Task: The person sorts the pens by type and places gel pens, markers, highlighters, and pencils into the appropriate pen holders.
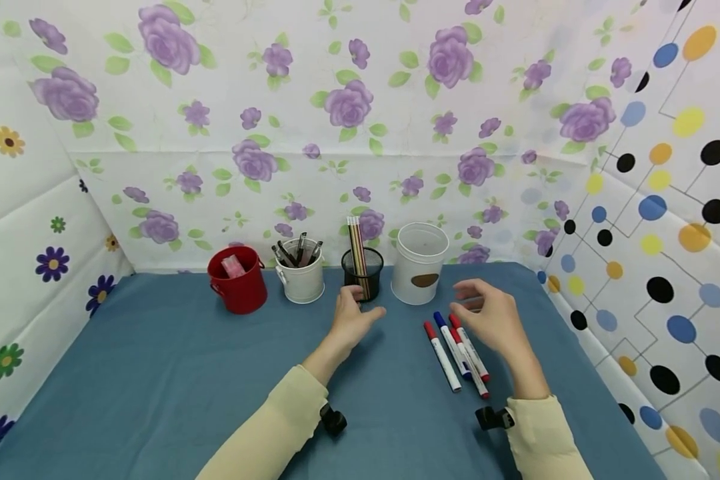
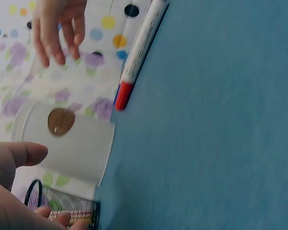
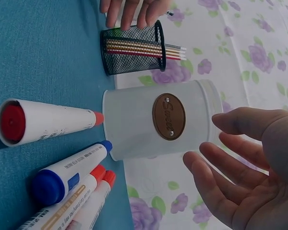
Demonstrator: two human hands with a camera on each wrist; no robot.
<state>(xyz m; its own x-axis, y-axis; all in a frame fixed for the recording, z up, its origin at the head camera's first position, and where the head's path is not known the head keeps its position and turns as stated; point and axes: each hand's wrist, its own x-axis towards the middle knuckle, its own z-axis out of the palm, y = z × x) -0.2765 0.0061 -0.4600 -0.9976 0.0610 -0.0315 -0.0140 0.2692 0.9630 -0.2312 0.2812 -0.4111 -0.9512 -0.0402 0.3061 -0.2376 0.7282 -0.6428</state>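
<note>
The right hand [image 1: 493, 321] hovers with fingers spread and empty above four markers [image 1: 456, 352] lying on the desk [image 1: 156, 373], just before the white cup [image 1: 419, 264]. The left hand [image 1: 353, 319], also relaxed and empty, touches the black mesh cup [image 1: 363, 270]. Likely a reach; next comes pinching one marker.

Four containers stand in a row on the blue table: one red bucket [image 1: 238, 288] at 10 o'clock, one small white mug [image 1: 301, 279] with several pens, one black mesh cup [image 1: 363, 272] of striped pencils at 12 o'clock, and one white canister [image 1: 419, 264] at 1 o'clock. Four markers [image 1: 458, 355] lie at 3 o'clock: three red-capped, one blue-capped. Two hands are in view.
</note>
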